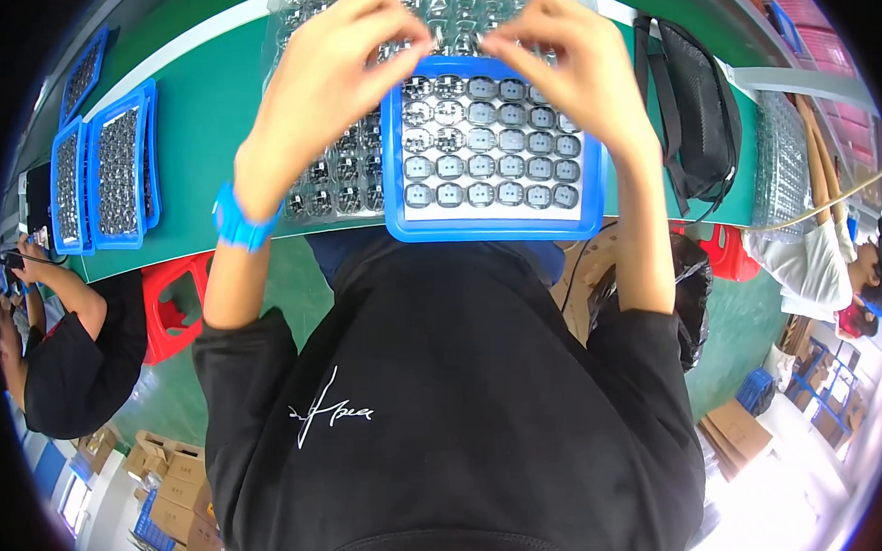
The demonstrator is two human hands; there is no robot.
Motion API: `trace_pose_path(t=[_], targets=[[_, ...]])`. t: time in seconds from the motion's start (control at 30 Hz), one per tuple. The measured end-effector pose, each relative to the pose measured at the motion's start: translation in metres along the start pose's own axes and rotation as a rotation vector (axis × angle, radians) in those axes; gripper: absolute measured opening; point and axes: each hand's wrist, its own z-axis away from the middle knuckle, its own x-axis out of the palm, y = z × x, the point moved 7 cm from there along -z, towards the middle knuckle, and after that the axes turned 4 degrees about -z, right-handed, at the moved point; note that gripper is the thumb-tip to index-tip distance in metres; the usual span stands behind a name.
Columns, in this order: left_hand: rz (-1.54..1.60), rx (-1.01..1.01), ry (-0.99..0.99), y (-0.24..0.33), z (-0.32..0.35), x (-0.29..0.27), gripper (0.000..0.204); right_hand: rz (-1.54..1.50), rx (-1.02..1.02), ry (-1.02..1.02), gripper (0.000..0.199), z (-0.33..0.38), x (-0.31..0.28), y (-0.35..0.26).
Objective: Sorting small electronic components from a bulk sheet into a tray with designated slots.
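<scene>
My left hand (351, 70) reaches over a clear plastic blister tray (288, 62), thumb and fingertips drawn together in a pinch at its cells. On the other side my right hand (579, 62) pinches in the same way, close to the left fingertips. What either pinch holds, if anything, is too small and blurred to make out. Below the hands, a blue-rimmed tray (395, 194) overlaps the blister tray. Rows of small dark rounded parts (481, 165) lie on its white base; several at its upper left look shinier and more silvery. My right forearm hides its upper right corner.
Blue trays of small parts (119, 175) stand at the left of the green table (211, 99). A black bag (698, 111) and stacked clear trays (779, 157) lie on the right. Co-workers sit at both sides. Red stools (175, 309) and cardboard boxes (181, 493) are on the floor.
</scene>
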Motion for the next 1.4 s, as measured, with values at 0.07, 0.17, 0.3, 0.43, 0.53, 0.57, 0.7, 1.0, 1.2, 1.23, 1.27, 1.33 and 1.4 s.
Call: trace_pose_path(t=[0.07, 0.17, 0.3, 0.43, 0.53, 0.57, 0.7, 1.0, 1.2, 1.23, 1.27, 1.33, 1.4], targets=[[0.051, -0.021, 0.007, 0.024, 0.034, -0.013, 0.013, -0.091, -0.059, -0.036, 0.017, 0.026, -0.007, -0.038], [0.180, -0.094, -0.067, 0.040, 0.072, -0.005, 0.016, -0.070, -0.010, -0.136, 0.021, 0.052, 0.004, -0.074], [0.225, -0.160, -0.124, 0.040, 0.091, 0.015, 0.016, -0.083, 0.035, -0.160, 0.017, 0.065, 0.028, -0.074], [0.219, -0.164, -0.144, 0.037, 0.092, 0.021, 0.015, -0.031, 0.038, -0.162, 0.015, 0.063, 0.036, -0.069], [0.203, -0.153, -0.167, 0.038, 0.090, 0.020, 0.015, -0.028, 0.033, -0.164, 0.015, 0.063, 0.039, -0.068], [0.195, -0.149, -0.178, 0.039, 0.090, 0.020, 0.015, -0.032, 0.025, -0.156, 0.014, 0.063, 0.040, -0.069], [0.182, -0.135, -0.192, 0.040, 0.088, 0.018, 0.015, -0.013, 0.023, -0.153, 0.013, 0.064, 0.041, -0.070], [0.002, 0.000, -0.220, 0.052, 0.083, 0.018, 0.015, 0.060, -0.011, -0.175, 0.013, 0.063, 0.046, -0.075], [-0.168, 0.058, -0.267, 0.056, 0.084, 0.024, 0.016, 0.081, 0.002, -0.199, 0.012, 0.066, 0.050, -0.074], [-0.241, 0.063, -0.279, 0.058, 0.084, 0.025, 0.017, 0.092, -0.004, -0.201, 0.012, 0.066, 0.051, -0.073], [-0.315, 0.067, -0.289, 0.060, 0.084, 0.025, 0.018, 0.103, -0.009, -0.204, 0.012, 0.067, 0.052, -0.073], [-0.347, 0.051, -0.290, 0.065, 0.084, 0.027, 0.020, 0.114, -0.001, -0.200, 0.012, 0.068, 0.053, -0.073], [-0.381, 0.039, -0.286, 0.067, 0.082, 0.024, 0.021, 0.129, 0.005, -0.193, 0.012, 0.069, 0.054, -0.073]])
